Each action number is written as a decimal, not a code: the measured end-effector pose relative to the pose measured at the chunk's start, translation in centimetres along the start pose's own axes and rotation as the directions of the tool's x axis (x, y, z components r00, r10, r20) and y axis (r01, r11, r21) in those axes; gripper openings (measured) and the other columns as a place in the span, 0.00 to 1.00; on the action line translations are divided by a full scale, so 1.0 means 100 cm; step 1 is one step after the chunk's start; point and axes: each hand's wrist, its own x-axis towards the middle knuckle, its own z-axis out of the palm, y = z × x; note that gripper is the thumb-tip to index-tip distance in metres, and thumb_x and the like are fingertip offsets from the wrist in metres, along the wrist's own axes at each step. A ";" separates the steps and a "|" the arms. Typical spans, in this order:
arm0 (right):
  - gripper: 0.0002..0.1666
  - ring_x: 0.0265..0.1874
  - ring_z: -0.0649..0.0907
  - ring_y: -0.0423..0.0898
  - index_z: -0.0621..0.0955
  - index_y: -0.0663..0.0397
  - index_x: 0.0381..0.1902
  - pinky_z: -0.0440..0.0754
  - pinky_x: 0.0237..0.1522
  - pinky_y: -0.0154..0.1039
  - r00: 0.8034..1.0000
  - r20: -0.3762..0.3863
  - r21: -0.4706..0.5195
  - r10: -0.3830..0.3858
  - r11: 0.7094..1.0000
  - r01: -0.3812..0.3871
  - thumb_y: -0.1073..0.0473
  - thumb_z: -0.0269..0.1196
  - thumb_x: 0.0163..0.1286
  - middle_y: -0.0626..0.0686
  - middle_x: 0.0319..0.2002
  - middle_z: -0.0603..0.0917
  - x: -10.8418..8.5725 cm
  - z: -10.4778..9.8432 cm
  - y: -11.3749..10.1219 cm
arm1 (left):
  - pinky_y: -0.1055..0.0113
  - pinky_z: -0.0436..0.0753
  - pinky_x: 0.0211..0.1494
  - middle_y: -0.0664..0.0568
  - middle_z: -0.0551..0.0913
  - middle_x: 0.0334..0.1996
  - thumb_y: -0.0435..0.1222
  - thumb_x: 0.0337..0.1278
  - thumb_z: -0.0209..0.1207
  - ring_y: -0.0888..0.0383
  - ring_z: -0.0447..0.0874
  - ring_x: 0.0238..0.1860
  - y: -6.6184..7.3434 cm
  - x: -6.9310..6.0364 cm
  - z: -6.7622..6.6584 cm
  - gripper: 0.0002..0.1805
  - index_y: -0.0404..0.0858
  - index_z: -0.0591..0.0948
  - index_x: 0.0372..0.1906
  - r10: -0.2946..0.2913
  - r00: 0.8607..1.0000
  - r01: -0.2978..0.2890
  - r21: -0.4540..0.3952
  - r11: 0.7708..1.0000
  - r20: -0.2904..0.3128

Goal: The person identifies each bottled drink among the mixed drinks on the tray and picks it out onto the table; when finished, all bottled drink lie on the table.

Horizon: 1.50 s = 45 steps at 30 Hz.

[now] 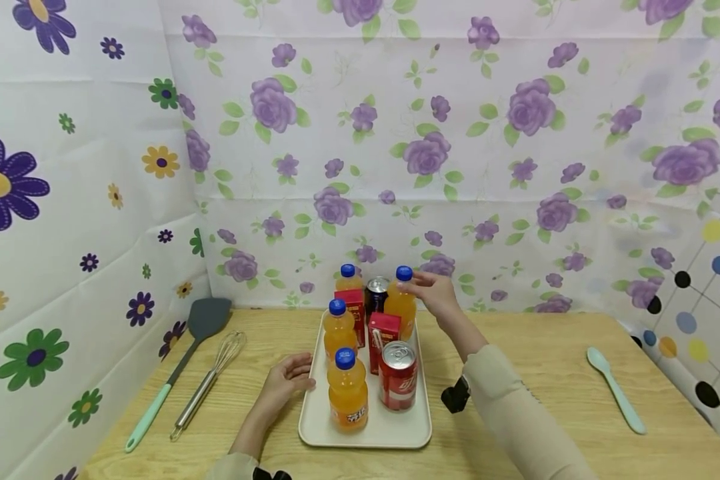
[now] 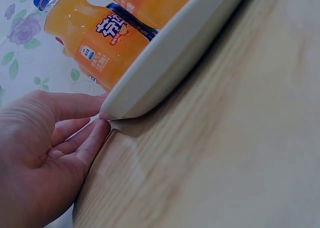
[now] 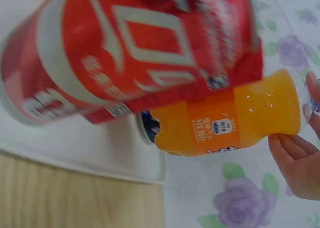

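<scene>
A cream tray on the table holds the drinks. My right hand grips an orange soda bottle by its neck, just below the blue cap, at the tray's back right; whether its base touches the tray is hidden. My left hand pinches the tray's left rim between thumb and fingers. In front stand another orange soda bottle and a red cola can. Behind them are more orange bottles, two red drink cartons and a dark can.
To the left lie a grey spatula with a mint handle and a metal whisk. A mint spoon lies far right on the wooden table. Flowered cloth hangs right behind the tray.
</scene>
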 end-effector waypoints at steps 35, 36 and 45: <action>0.48 0.75 0.60 0.55 0.65 0.53 0.72 0.57 0.77 0.51 0.907 -0.380 -0.010 0.181 0.980 -0.200 0.40 0.68 0.59 0.57 0.71 0.67 0.012 -0.196 0.023 | 0.70 0.84 0.54 0.31 0.76 0.59 0.19 0.47 0.64 0.51 0.80 0.54 0.000 0.003 -0.003 0.33 0.24 0.71 0.63 -0.006 1.000 0.006 0.012 1.000 -0.016; 0.48 0.76 0.58 0.55 0.64 0.53 0.72 0.56 0.78 0.50 0.900 -0.391 0.004 0.193 0.978 -0.208 0.41 0.68 0.60 0.57 0.72 0.66 0.012 -0.200 0.027 | 0.70 0.84 0.54 0.30 0.76 0.59 0.19 0.47 0.64 0.51 0.80 0.54 0.000 0.004 -0.003 0.33 0.24 0.70 0.63 0.000 1.000 0.000 0.014 1.000 -0.018; 0.46 0.77 0.56 0.48 0.65 0.49 0.72 0.63 0.75 0.47 0.833 -0.469 0.098 0.294 0.954 -0.282 0.43 0.68 0.60 0.47 0.75 0.62 0.013 -0.223 0.058 | 0.67 0.83 0.56 0.29 0.74 0.60 0.18 0.45 0.64 0.45 0.78 0.57 0.001 0.002 -0.001 0.36 0.22 0.67 0.65 0.006 1.000 -0.006 -0.001 1.000 0.007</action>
